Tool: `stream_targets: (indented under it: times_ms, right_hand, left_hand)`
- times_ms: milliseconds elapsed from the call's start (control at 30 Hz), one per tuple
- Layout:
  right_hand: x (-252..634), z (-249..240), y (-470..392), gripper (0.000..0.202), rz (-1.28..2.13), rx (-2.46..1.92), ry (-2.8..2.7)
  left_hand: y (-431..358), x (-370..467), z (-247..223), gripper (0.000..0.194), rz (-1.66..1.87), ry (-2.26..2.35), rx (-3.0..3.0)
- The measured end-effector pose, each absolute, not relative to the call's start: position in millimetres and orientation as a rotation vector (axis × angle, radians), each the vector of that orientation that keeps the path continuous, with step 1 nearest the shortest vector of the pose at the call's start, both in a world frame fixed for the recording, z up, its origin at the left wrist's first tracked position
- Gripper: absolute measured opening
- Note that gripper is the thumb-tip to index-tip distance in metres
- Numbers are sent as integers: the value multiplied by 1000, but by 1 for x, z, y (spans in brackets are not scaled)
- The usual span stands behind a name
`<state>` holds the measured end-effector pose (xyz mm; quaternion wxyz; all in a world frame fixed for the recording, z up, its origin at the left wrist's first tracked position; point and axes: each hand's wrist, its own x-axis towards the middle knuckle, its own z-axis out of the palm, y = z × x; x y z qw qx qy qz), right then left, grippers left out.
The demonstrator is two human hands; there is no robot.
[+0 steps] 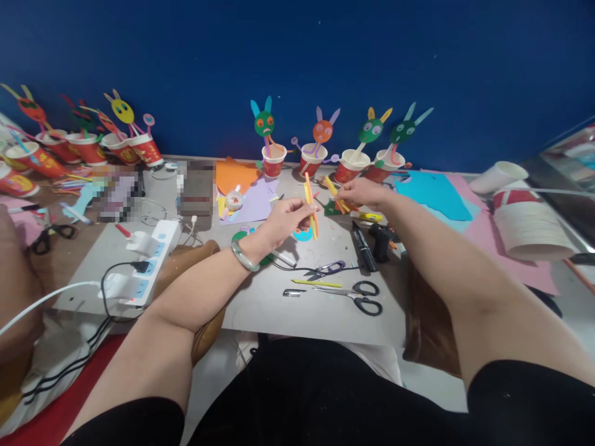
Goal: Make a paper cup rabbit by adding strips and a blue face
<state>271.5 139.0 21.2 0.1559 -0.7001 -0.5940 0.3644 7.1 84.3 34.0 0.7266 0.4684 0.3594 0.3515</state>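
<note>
My left hand [289,220], with a bracelet on the wrist, is closed around a few narrow yellow and orange paper strips [308,193], held upright above the table. To its right, the fingers of my right hand [361,193] pinch yellow paper strips [332,189] low over the tabletop. A dark green paper piece [331,209] lies below those strips. Under my left hand a light blue paper face [303,234] is partly covered. A yellow pen-like item [367,216], a black marker [363,248] and a black glue gun [381,243] lie near my right forearm.
Black-handled scissors [367,298], purple-handled scissors [329,269] and a yellow pencil [317,283] lie in front. Red cups [312,162] with paper rabbit figures line the wall. A power strip [155,260] with cables stands left; stacked paper cups [530,226] lie right. Someone's arm [18,266] is far left.
</note>
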Motion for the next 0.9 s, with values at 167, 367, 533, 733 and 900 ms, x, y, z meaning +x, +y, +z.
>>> stream_targets:
  times_ms: [167,367,533,733,900]
  right_hand:
    - [265,38,121,53,1403,-1578,-1394]
    - [237,56,83,55,1468,-1449,-1378]
    - [219,60,60,56,1445,-1420,-1339]
    - [207,46,52,61,1397,-1419,-1425]
    - [200,39,49,56,1357,-1420,-1460]
  left_hand:
    - [86,8,31,28,785,809,1040]
    - [88,6,26,30,790,767,1121]
    - [90,6,22,39,817,722,1187]
    - [89,5,19,46,814,678,1211]
    - [86,5,21,43,833,657,1189]
